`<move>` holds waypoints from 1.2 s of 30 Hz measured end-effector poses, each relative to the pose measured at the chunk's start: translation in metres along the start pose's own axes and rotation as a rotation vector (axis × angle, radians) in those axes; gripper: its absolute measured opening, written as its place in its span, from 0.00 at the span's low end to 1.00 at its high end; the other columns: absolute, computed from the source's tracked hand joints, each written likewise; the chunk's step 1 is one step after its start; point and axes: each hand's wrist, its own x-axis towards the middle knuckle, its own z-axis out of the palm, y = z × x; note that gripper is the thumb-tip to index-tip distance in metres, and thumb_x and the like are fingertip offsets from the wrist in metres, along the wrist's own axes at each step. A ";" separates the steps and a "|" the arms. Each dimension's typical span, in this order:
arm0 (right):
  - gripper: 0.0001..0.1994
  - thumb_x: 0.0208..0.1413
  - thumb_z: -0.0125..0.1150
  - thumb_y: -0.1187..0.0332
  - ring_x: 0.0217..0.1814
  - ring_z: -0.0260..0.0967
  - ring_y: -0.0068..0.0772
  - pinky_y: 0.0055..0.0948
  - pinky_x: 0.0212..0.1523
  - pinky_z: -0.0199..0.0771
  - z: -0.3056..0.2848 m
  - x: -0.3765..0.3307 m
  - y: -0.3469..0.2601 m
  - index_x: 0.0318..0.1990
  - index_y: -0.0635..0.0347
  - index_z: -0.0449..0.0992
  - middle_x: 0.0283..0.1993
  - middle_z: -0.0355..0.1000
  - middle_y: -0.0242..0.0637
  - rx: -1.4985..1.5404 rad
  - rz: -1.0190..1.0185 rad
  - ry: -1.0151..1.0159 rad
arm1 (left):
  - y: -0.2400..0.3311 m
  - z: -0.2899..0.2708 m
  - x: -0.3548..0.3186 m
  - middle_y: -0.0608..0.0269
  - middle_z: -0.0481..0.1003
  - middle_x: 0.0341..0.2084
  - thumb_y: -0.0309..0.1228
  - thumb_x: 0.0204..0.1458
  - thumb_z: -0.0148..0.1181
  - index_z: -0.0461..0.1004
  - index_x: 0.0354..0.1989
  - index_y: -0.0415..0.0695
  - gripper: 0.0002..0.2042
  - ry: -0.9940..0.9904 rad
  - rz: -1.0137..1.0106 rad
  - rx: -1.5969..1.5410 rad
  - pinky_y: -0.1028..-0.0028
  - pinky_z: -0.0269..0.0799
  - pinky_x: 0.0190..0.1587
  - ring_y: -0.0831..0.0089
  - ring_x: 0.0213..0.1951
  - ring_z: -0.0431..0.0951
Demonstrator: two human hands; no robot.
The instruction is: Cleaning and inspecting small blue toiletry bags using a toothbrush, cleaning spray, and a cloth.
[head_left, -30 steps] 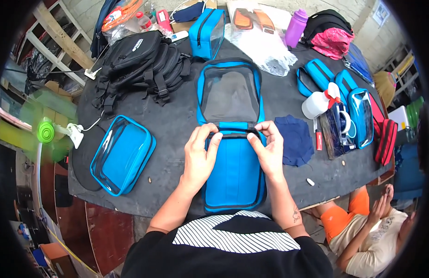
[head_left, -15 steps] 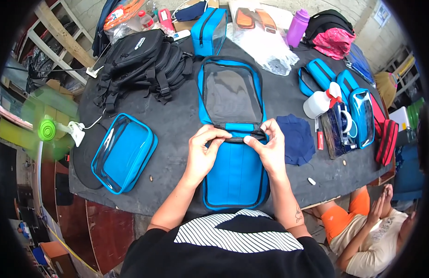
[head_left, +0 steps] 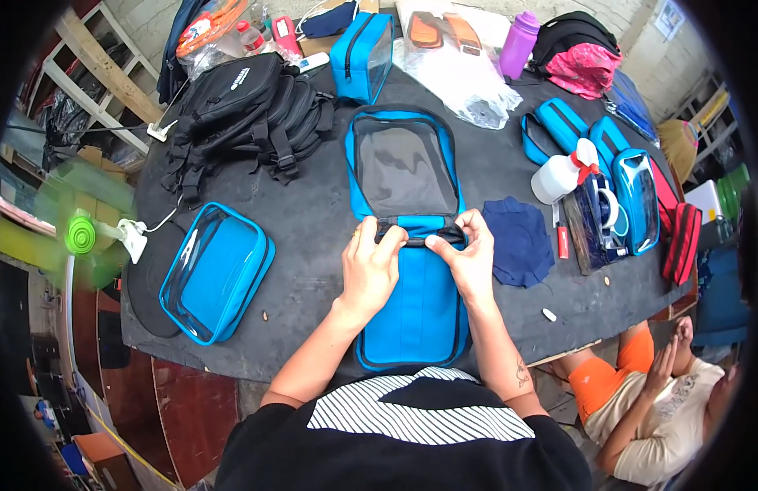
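Two hands [head_left: 369,274] | near each other, angled inward | pinching blue bag [head_left: 412,307]

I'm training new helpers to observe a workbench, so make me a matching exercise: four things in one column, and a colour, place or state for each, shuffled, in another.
Things:
1. opened-out blue bag
2. spray bottle
3. cloth
4. fan

Descriptions:
A. navy, lying to the right of the bag
B. green, at the far left of the picture
C. pinched by the left hand and right hand
D. white, with a red trigger

Right pairs: 1-C, 2-D, 3-A, 4-B
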 end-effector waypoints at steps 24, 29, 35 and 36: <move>0.12 0.50 0.52 0.77 0.41 0.63 0.43 0.37 0.45 0.68 -0.159 -0.073 -0.132 0.41 0.65 0.59 0.41 0.63 0.50 -0.721 -1.474 1.088 | -0.049 0.051 -0.026 0.52 0.68 0.34 0.21 0.54 0.50 0.68 0.36 0.41 0.03 0.017 -0.144 0.205 0.57 0.65 0.42 0.49 0.40 0.70; 0.14 0.41 0.47 0.86 0.42 0.65 0.38 0.34 0.48 0.67 -0.212 -0.093 -0.128 0.38 0.65 0.60 0.40 0.63 0.44 -0.560 -1.285 1.395 | -0.057 0.052 -0.030 0.53 0.67 0.34 0.22 0.54 0.50 0.68 0.36 0.42 0.03 -0.007 -0.212 0.163 0.58 0.64 0.41 0.50 0.37 0.70; 0.21 0.33 0.49 0.86 0.49 0.59 0.39 0.39 0.55 0.58 -0.239 -0.105 -0.081 0.41 0.63 0.59 0.43 0.59 0.42 -0.798 -1.003 1.388 | -0.060 0.050 -0.031 0.52 0.67 0.34 0.22 0.53 0.50 0.68 0.36 0.42 0.04 -0.009 -0.230 0.143 0.57 0.64 0.40 0.49 0.37 0.70; 0.22 0.33 0.49 0.85 0.52 0.56 0.40 0.40 0.57 0.55 -0.241 -0.105 -0.076 0.42 0.64 0.59 0.44 0.58 0.42 -0.992 -0.837 1.361 | -0.060 0.051 -0.031 0.54 0.67 0.33 0.23 0.54 0.49 0.67 0.36 0.42 0.03 0.006 -0.230 0.155 0.58 0.64 0.40 0.50 0.37 0.70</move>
